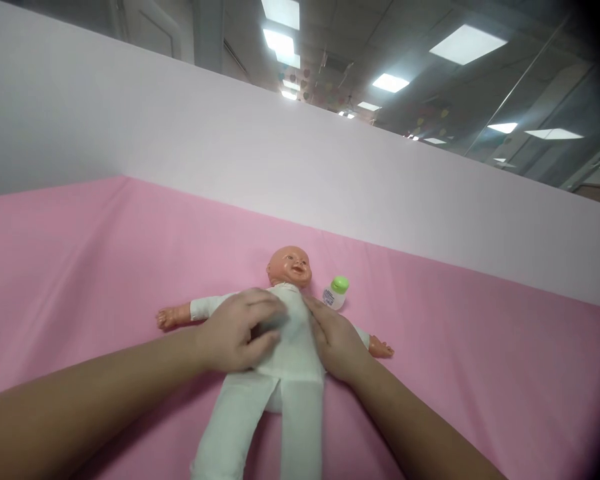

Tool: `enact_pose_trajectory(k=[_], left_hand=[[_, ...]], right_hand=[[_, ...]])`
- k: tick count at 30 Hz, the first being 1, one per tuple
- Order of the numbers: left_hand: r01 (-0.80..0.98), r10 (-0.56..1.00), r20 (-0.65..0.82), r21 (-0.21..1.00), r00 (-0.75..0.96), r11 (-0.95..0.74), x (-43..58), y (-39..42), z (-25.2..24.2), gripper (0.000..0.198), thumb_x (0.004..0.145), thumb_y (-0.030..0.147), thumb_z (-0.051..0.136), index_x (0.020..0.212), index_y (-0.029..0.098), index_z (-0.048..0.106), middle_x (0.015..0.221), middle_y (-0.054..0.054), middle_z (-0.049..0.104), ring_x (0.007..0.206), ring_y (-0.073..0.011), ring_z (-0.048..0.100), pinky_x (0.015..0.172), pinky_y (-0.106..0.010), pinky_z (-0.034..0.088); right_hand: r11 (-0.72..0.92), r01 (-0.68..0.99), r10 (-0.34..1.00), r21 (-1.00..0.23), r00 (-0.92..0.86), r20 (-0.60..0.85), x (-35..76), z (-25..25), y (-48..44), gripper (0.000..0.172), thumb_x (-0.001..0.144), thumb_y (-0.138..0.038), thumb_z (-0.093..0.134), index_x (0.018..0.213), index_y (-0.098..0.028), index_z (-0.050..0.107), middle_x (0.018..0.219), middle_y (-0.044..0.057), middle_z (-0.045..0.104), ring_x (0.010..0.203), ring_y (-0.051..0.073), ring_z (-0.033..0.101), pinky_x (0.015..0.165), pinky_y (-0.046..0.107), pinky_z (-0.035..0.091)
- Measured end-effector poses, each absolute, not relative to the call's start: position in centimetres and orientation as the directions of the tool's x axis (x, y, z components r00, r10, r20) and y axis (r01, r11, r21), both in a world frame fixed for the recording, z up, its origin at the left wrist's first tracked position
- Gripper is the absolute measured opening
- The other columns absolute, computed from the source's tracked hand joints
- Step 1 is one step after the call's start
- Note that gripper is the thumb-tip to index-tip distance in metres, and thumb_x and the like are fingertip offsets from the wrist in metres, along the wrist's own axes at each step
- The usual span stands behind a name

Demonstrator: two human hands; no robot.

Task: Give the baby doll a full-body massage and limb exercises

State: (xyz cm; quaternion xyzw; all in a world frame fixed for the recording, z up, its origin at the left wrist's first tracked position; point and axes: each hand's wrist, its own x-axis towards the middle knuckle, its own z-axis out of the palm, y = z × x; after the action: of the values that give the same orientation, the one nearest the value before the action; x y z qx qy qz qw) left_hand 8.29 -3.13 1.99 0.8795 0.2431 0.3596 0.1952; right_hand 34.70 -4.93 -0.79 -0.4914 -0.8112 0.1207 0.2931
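A baby doll (295, 340) with a white cloth body lies on its back on a pink sheet, arms spread and legs toward me. My left hand (240, 327) rests over the left side of its chest, fingers bent and apart, slightly blurred. Against the right side of the torso lies my right hand (337, 337), with fingers stretched out along the cloth. Neither hand is closed around anything. Close to the doll's head, just beyond my right hand, is a small clear bottle (335, 293) with a green cap.
The pink sheet (460, 353) spreads over the surface on both sides of the doll. A pale upright panel (260, 153) borders it at the back. Above the panel, glass (480, 100) and lit ceiling lamps (467, 44) show.
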Motion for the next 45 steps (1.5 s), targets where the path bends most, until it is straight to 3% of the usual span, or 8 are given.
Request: enact_pose_trajectory(k=[7,11,14,25,30,34,39,45], left_hand=[[0.060,0.350,0.361,0.617,0.864,-0.784,9.5,-8.4,3.7,0.045,0.090,0.046,0.069,0.133,0.033,0.071,0.119,-0.011,0.076,0.117,-0.0395,0.068,0.113,-0.057,0.045],[0.152,0.316,0.244,0.517,0.917,-0.842,9.5,-6.6,3.8,0.069,0.094,0.052,0.066,0.157,0.032,0.047,0.161,-0.009,0.045,0.150,-0.0402,0.039,0.128,-0.063,0.013],[0.298,0.404,0.188,0.422,0.895,-0.856,8.9,-4.1,3.1,0.076,0.096,0.061,0.059,0.163,0.034,0.034,0.171,-0.007,0.023,0.157,-0.0396,0.022,0.128,-0.063,0.008],[0.654,0.738,0.294,0.343,0.607,-0.675,8.2,-1.1,0.7,0.069,0.105,0.057,0.039,0.161,0.017,0.038,0.163,-0.011,0.042,0.150,-0.0297,0.041,0.124,-0.046,0.034],[0.640,0.767,0.303,0.425,0.565,-0.640,8.4,-1.0,0.8,0.057,0.109,0.047,0.033,0.158,0.021,0.045,0.156,-0.007,0.053,0.143,-0.0249,0.051,0.122,-0.042,0.039],[0.649,0.778,0.323,0.430,0.539,-0.627,8.5,-0.8,0.8,0.057,0.108,0.047,0.034,0.156,0.020,0.048,0.154,-0.009,0.055,0.142,-0.0271,0.052,0.121,-0.045,0.039],[0.633,0.777,0.313,0.452,0.546,-0.628,8.5,-0.8,0.6,0.056,0.108,0.046,0.034,0.156,0.021,0.047,0.155,-0.008,0.054,0.142,-0.0246,0.052,0.121,-0.042,0.039],[0.654,0.785,0.318,0.435,0.532,-0.619,8.4,-0.8,0.5,0.058,0.108,0.048,0.035,0.154,0.017,0.049,0.156,-0.009,0.053,0.144,-0.0270,0.049,0.123,-0.045,0.037]], right_hand=[[0.492,0.715,0.865,-0.496,-0.337,0.372,34.6,-0.8,-4.7,0.062,0.097,-0.013,0.042,0.157,-0.028,0.045,0.151,0.005,0.057,0.140,0.025,0.054,0.118,0.049,0.044],[0.468,0.717,0.880,-0.517,-0.329,0.341,34.7,-0.9,-4.6,0.061,0.096,-0.013,0.045,0.156,-0.028,0.047,0.152,0.005,0.056,0.142,0.025,0.052,0.120,0.050,0.043],[0.476,0.712,0.877,-0.517,-0.339,0.340,34.7,-0.7,-4.7,0.060,0.097,-0.014,0.046,0.156,-0.028,0.047,0.153,0.005,0.055,0.143,0.026,0.051,0.121,0.051,0.041],[0.575,0.667,0.806,-0.474,-0.364,0.466,34.8,-1.1,-6.1,0.051,0.101,-0.039,0.056,0.150,-0.024,0.053,0.158,0.010,0.049,0.147,0.027,0.045,0.122,0.051,0.039],[0.889,0.417,0.454,-0.192,-0.741,0.495,32.6,1.4,-10.1,0.061,0.096,-0.046,0.060,0.151,-0.021,0.051,0.166,0.008,0.036,0.157,0.032,0.025,0.129,0.053,0.021],[0.957,0.243,0.286,-0.160,-0.889,0.359,30.9,2.2,-11.8,0.059,0.102,-0.056,0.050,0.149,-0.020,0.053,0.164,0.005,0.042,0.157,0.023,0.027,0.131,0.043,0.014],[0.880,0.369,0.455,-0.298,-0.833,0.313,31.8,1.2,-9.7,0.080,0.095,-0.071,0.054,0.157,-0.022,0.043,0.164,0.008,0.040,0.157,0.027,0.027,0.131,0.049,0.009],[0.678,0.622,0.726,-0.391,-0.649,0.227,34.3,0.7,-6.5,0.072,0.103,-0.057,0.051,0.165,-0.030,0.025,0.172,0.003,0.020,0.160,0.029,0.016,0.130,0.055,0.016]])
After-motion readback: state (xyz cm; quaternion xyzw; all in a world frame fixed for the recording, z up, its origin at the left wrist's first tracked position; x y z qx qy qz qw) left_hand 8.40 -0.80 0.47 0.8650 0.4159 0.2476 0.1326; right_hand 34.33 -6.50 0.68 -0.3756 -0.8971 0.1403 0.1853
